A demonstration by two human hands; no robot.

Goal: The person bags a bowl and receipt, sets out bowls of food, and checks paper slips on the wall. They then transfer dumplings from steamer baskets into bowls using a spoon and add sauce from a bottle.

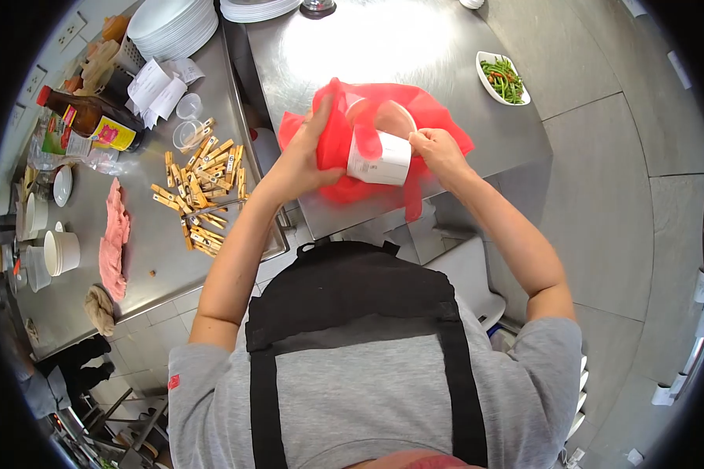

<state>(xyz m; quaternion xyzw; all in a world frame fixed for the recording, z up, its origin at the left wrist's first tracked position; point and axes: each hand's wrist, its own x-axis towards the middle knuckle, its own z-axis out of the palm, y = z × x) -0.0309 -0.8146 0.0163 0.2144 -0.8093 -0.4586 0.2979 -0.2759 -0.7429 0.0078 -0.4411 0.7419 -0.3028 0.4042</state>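
A red plastic bag sits on the steel counter, its loose handles spread around what is inside. My left hand grips the bag's left side, fingers behind the plastic. My right hand pinches the right edge of a white printed paper slip at the bag's front. A red handle strip crosses the top of the slip. Behind it shows part of a round container, tinted by the bag; its contents cannot be made out.
A white dish of green beans is near the counter's right edge. On the left counter lie several numbered clothespins, a pink cloth, a brown bottle and paper slips. Stacked plates stand behind.
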